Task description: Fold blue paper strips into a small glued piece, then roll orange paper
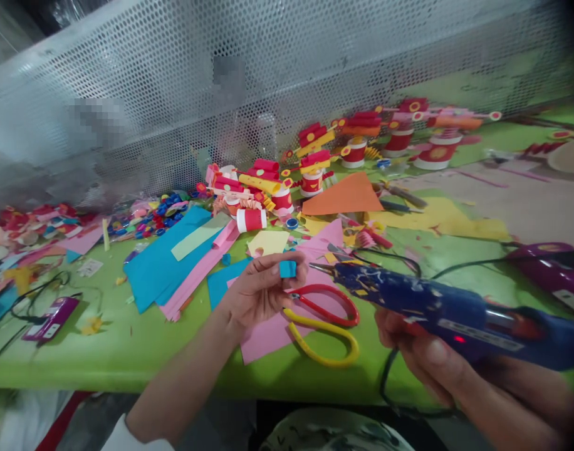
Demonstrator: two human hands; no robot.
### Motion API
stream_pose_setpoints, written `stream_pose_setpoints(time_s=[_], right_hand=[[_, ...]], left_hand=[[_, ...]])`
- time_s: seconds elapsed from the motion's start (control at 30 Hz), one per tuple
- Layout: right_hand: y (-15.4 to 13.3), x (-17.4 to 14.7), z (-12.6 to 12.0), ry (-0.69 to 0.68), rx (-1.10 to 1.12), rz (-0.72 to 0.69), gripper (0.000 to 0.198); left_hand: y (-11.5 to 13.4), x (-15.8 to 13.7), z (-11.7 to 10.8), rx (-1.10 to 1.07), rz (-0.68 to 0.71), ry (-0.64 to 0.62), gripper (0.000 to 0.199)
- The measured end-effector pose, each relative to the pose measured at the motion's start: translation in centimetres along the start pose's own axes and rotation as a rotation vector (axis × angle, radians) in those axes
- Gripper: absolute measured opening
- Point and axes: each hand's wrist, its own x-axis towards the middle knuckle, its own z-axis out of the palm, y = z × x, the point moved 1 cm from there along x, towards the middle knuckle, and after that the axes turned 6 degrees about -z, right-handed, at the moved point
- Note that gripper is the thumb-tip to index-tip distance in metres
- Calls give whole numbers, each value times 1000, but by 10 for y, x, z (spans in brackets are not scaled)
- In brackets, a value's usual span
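Note:
Between the thumb and fingers of my left hand (261, 285) is a small folded piece of blue paper (287, 270). My right hand (437, 363) is wrapped round the grip of a dark blue glue gun (409, 297), whose red light is lit. The gun's metal nozzle points left and ends close to the blue paper; whether they touch I cannot tell. Scissors (324, 360) with one red and one yellow handle lie below the nozzle, partly over a pink paper sheet (263, 341). My left hand hides part of the scissors and the sheets beneath it.
Blue paper sheets (160, 257) and pink strips lie to the left on the green table (103, 357). Red and white paper cups (252, 220) with rolled-paper parts stand along the perforated metal screen (291, 69). Purple power strips (52, 319) sit at both sides, and cables cross on the right.

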Motion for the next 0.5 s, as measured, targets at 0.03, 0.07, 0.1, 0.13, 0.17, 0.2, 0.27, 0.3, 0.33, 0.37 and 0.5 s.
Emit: stream_pose_setpoints(time_s=[0.03, 0.07, 0.1, 0.13, 0.17, 0.2, 0.27, 0.3, 0.33, 0.37, 0.5], right_hand=[[-3, 1, 0, 1, 7, -12, 38], [-6, 2, 1, 5, 8, -32, 39], [-10, 4, 2, 8, 3, -55, 40], [-13, 5, 4, 6, -7, -77, 41], [-17, 7, 5, -1, -25, -95, 41], [-19, 9, 6, -12, -45, -110, 40], [-23, 12, 7, -39, -85, -134, 37], [-24, 13, 7, -52, -99, -140, 36], [-24, 14, 7, -63, -109, -141, 35], [-23, 15, 7, -72, -114, -140, 35], [-22, 16, 7, -89, -114, -151, 36]], left_hand=[[0, 0, 0, -15, -10, 9, 37], [0, 0, 1, -30, -22, 12, 39], [-1, 0, 1, -41, -33, 12, 40], [-1, 0, 1, -48, -41, 12, 41], [-1, 1, 1, -50, -47, 13, 42], [-1, 1, 1, -47, -50, 16, 43], [-1, 1, 0, -41, -47, 19, 44], [-1, 1, 0, -41, -43, 16, 43], [-1, 1, 0, -40, -41, 12, 43], [-1, 1, 0, -39, -39, 8, 44], [-1, 1, 0, -25, -43, 22, 46]])
